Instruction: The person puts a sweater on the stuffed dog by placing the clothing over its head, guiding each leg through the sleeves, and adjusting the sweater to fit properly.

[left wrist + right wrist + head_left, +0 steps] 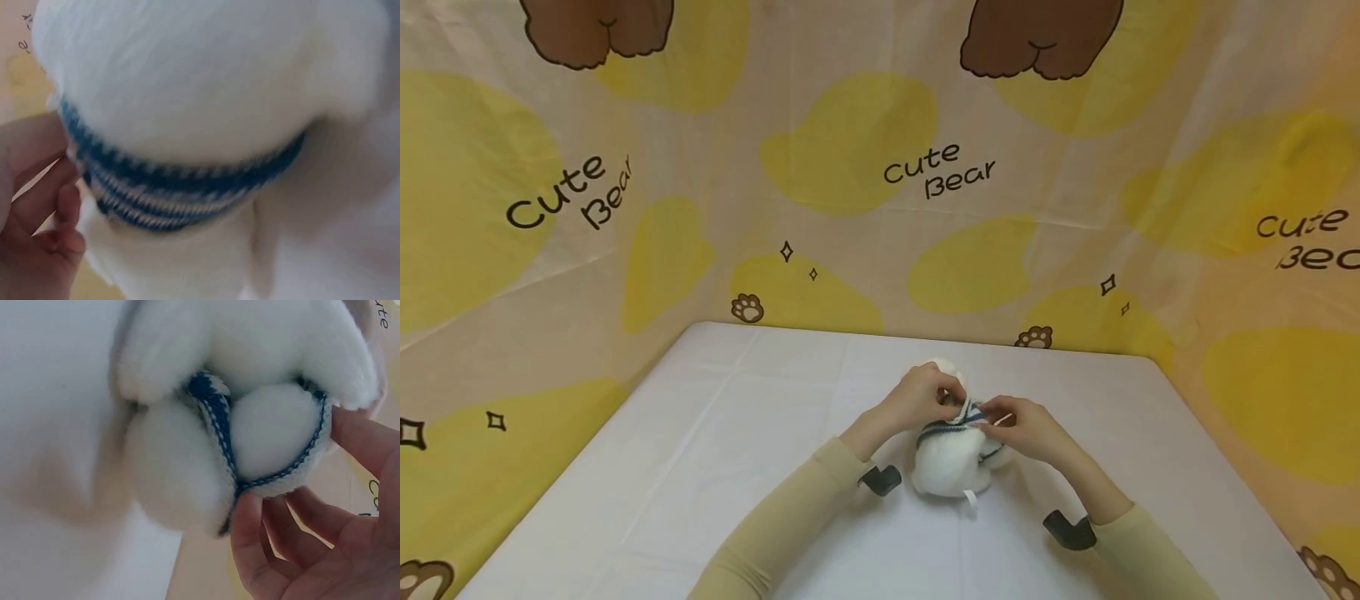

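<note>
A white plush toy [951, 467] lies on the white table, wearing a blue-and-white striped knitted garment [187, 194]. My left hand [921, 398] pinches the knit near the toy's far end; in the left wrist view its curled fingers [69, 206] are at the band's edge. From the right, my right hand [1028, 429] pinches the garment's edge. The right wrist view shows the thumb and fingers [247, 519] at the blue-trimmed knit [284, 478], which loops around a round white part of the toy. A small white tag [972, 500] sticks out at its near end.
The white-covered table [662, 467] spreads around the toy. Yellow-patterned cloth walls [850, 208] stand behind it and on both sides. Dark wrist mounts [1070, 531] jut from both sleeves near the tabletop.
</note>
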`<state>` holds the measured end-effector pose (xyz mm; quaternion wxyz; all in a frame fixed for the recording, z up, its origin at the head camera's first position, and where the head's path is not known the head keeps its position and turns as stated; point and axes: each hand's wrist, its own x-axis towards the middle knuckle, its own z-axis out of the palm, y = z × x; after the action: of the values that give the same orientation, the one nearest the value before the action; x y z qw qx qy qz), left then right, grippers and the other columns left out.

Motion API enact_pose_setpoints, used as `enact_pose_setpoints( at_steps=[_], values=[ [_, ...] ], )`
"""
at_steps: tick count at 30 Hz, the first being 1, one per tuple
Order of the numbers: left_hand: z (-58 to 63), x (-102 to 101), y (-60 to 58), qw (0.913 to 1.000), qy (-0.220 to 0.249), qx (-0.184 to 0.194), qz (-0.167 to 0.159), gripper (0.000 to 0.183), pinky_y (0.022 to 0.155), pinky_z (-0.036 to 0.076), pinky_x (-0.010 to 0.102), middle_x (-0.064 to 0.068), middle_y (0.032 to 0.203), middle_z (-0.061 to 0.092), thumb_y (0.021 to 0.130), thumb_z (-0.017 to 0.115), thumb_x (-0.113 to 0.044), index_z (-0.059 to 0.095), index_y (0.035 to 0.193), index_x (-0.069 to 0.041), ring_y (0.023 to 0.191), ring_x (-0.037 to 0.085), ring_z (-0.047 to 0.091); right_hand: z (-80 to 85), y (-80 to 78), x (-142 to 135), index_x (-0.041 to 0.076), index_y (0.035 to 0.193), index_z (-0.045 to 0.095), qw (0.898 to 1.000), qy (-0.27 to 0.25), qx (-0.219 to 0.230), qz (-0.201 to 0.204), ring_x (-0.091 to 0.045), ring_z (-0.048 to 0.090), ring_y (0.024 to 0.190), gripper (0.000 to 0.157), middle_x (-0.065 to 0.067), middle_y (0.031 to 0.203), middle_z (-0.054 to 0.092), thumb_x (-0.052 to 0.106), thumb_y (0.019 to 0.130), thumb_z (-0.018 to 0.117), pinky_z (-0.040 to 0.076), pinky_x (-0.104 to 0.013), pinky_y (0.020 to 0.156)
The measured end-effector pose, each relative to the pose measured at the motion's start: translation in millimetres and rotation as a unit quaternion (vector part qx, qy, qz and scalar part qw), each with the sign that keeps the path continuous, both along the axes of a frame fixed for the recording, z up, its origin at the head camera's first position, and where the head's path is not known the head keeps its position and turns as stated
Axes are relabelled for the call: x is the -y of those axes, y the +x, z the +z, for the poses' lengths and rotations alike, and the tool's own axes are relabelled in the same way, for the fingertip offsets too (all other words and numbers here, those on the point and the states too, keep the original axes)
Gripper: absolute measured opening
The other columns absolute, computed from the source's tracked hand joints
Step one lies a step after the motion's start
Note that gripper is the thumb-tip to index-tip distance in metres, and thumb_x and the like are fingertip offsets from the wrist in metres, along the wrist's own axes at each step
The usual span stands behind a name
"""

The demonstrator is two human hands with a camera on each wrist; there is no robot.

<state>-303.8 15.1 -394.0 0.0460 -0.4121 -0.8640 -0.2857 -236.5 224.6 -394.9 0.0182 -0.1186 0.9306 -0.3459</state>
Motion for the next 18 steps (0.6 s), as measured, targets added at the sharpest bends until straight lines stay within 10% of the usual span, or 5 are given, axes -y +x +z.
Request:
enact_pose_setpoints(
  at_steps=[8, 18],
  values=[
    [5.5, 1, -5.9, 0.9979, -0.024, 0.047, -0.037, 0.022, 0.065, 0.042, 0.014, -0.004, 0.082, 0.065, 0.077, 0.075, -0.01, 0.074, 0.098, -0.013, 0.073, 0.004, 0.051, -6.9, -7.7, 3, -0.002, 0.109, 0.065, 1.0, -0.012, -0.001, 0.028, -0.025, 0.065, 0.092, 0.035, -0.012, 0.101, 0.069, 0.019, 0.082, 0.072, 0.054, -0.038, 0.078],
    [-1.7, 2, -9.0, 0.9956, -0.008, 0.086, -0.037, 0.021, 0.065, 0.046, 0.014, -0.005, 0.084, 0.068, 0.077, 0.077, -0.012, 0.073, 0.098, -0.012, 0.071, 0.002, 0.054, -20.5, -13.8, 7, -0.002, 0.103, 0.069, 0.997, -0.057, 0.029, -0.045, -0.021, 0.064, 0.09, 0.029, -0.011, 0.096, 0.071, 0.018, 0.082, 0.066, 0.053, -0.034, 0.075]
  ],
)
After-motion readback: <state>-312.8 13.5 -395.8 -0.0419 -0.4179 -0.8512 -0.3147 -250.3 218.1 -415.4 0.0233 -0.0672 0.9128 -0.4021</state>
